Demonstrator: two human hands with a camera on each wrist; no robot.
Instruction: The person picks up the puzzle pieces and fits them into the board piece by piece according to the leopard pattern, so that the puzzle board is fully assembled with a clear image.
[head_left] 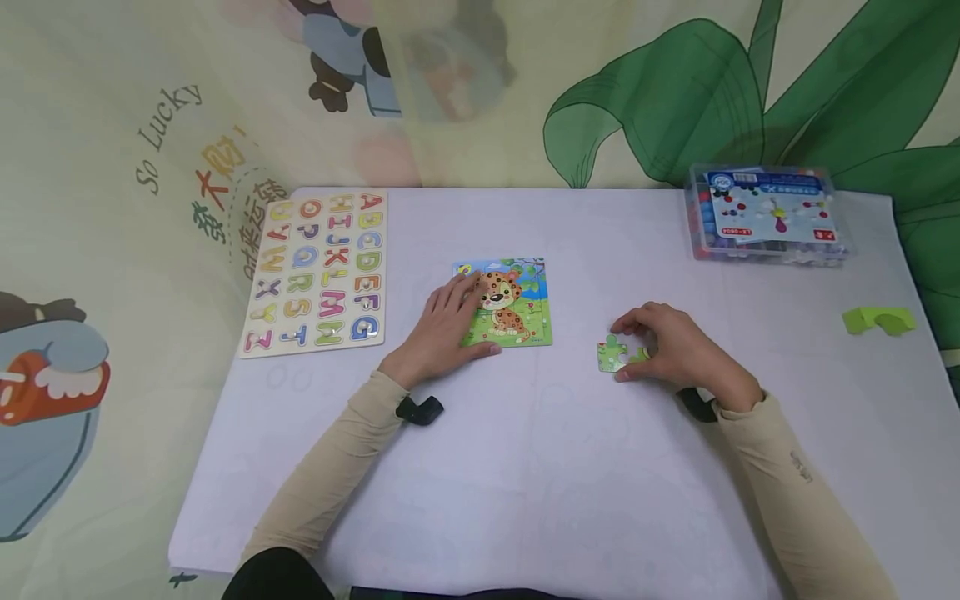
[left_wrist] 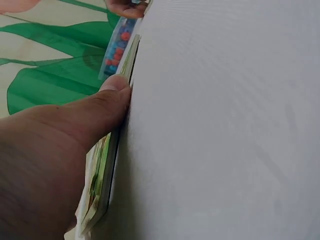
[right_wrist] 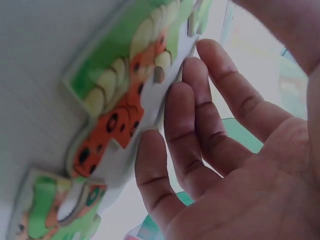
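My left hand rests flat on the left part of a leopard jigsaw puzzle. Its thumb lies along the near edge, and the left wrist view shows the thumb against the side of the thin board. To the right, my right hand bends over loose puzzle pieces, thumb and fingertips on opposite sides of a green puzzle piece. In the right wrist view, a green and orange spotted piece and another piece lie beneath the palm. The thumb's contact is hidden there.
A wooden alphabet board lies at the left. At the back right stands a clear plastic box with coloured balls inside. A lime green arched block sits near the right edge of the white table.
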